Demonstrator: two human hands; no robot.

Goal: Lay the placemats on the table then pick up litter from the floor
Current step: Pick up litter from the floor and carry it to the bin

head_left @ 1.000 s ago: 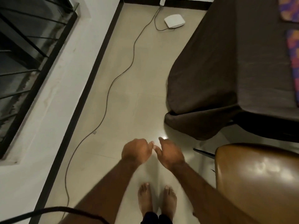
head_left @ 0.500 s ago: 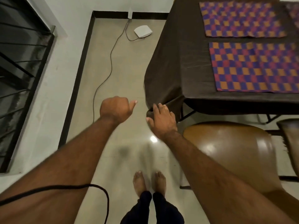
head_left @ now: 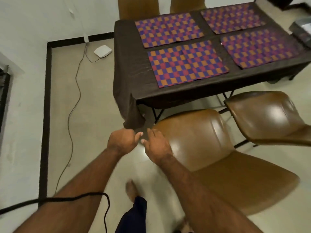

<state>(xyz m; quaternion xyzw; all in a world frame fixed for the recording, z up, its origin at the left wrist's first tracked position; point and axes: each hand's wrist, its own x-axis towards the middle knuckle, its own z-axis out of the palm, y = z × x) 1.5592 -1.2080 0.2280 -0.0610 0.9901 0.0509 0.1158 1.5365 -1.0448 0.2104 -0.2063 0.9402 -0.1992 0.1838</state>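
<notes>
Cable [head_left: 74, 105] trails across the floor beside the left wall toward a white box [head_left: 103, 50] near the skirting. Left hand [head_left: 123, 141], at centre above the floor, has its fingers curled into the palm and thumb out, with nothing visible in it. Right hand [head_left: 157, 147], just beside it, has relaxed, straight fingers and grasps nothing, over the edge of the near brown chair [head_left: 210, 145]. Table [head_left: 127, 68], under a dark cloth, bears four checked placemats [head_left: 186, 63] lying flat, two by two. Second brown chair [head_left: 265, 116] stands at right.
</notes>
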